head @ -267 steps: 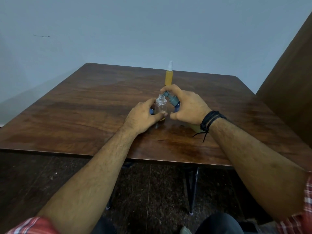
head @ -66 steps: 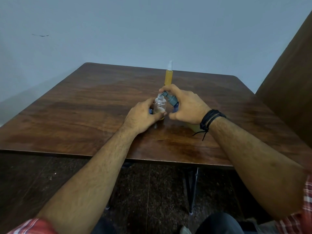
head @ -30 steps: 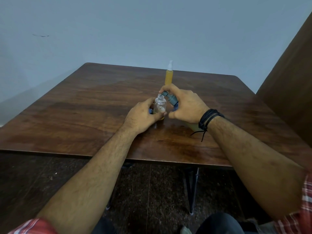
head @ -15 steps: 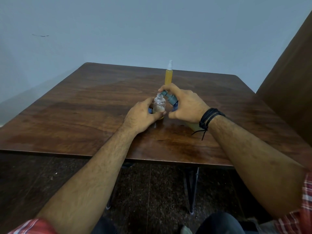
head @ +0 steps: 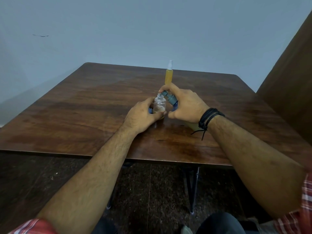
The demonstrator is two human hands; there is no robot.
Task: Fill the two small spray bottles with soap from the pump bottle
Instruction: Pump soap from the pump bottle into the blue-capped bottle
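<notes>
Left hand (head: 141, 115) gripped the open small bottle (head: 159, 105) upright on the bench (head: 84, 107); right hand (head: 184, 105) wrapped the pump bottle (head: 170, 98), spout over its mouth. Best bet: slow presses, spout centred. Bottle 2 (head: 169, 76) stood full behind.

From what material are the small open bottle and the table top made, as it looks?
Small open bottle: clear plastic, probably; the soap at its bottom shows through the wall. Table top: wood or wood-look laminate, dark brown, semi-gloss; grain streaks and soft reflections show.
</notes>
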